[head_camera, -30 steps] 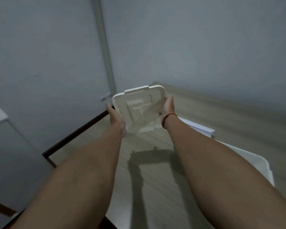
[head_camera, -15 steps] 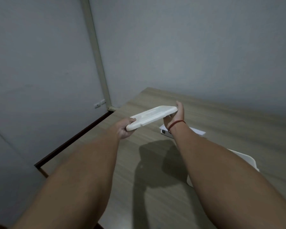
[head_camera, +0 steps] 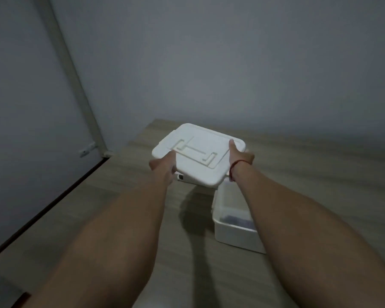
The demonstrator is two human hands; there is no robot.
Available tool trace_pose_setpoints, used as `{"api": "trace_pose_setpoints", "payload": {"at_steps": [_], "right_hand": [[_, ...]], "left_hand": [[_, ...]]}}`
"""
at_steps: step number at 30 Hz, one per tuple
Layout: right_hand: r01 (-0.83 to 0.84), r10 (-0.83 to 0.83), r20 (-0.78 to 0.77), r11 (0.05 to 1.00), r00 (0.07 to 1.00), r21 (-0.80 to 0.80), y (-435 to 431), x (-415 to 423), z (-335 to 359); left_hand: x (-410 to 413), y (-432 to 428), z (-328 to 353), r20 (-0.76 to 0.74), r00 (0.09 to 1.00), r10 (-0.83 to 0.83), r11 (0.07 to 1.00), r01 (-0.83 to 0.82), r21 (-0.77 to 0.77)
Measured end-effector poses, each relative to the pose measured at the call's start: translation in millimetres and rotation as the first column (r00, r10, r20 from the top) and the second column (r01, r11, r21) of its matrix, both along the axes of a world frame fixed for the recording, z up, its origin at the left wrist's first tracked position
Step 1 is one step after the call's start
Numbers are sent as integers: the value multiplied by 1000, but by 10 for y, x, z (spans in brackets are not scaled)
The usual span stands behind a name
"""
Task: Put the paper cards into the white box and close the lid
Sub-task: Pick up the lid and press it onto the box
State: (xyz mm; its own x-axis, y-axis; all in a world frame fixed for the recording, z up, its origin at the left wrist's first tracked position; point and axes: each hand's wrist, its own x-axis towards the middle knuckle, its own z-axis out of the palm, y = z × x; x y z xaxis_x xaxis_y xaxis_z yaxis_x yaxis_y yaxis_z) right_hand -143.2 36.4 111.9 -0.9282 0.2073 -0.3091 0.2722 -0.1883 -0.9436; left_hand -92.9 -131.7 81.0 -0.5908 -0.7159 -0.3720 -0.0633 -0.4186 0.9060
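Grey walls are standing behind a wooden table (head_camera: 125, 218). Both hands are holding a white lid (head_camera: 198, 152) up in the air above the table. The left hand (head_camera: 163, 165) is gripping its near left edge, and the right hand (head_camera: 239, 155) is gripping its right edge. The lid is facing top side up and tipping a little toward the person, with its long side running from far left to near right. An open white box (head_camera: 233, 232) is sitting on the table under the right arm. Something white (head_camera: 183, 177) is peeking out under the lid, too hidden to tell what.
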Motion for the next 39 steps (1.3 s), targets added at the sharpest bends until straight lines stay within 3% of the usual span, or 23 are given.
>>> {"api": "trace_pose_setpoints", "payload": {"at_steps": [2, 5, 9, 11, 19, 27, 32, 39], "right_hand": [[-76, 75, 8, 996, 997, 40, 380, -105, -21], [-130, 124, 51, 985, 991, 118, 905, -198, -99], [-134, 104, 143, 965, 984, 224, 1462, -239, -304], [-177, 124, 193, 941, 973, 287, 1678, -241, -436], [17, -134, 224, 889, 965, 457, 1932, -239, -907], [-33, -169, 241, 754, 956, 657, 1912, -188, -1293], [-94, -144, 266, 695, 953, 713, 1912, -149, -1379], [-130, -128, 279, 656, 952, 744, 1811, -102, -1360]], "left_hand": [[-41, 140, 37, 118, 993, -10, 990, 26, -136], [-159, 390, -53, 220, 952, -214, 949, 256, -184], [-399, 710, -333, 449, 808, -381, 772, 546, -325], [-437, 956, -439, 507, 764, -399, 726, 601, -333], [-529, 1506, -938, 532, 810, -244, 815, 469, -340], [-603, 1553, -1098, 630, 758, -171, 672, 557, -487], [-645, 1517, -1192, 609, 769, -196, 645, 569, -511], [-570, 1361, -1292, 592, 785, -181, 681, 534, -501]]}}
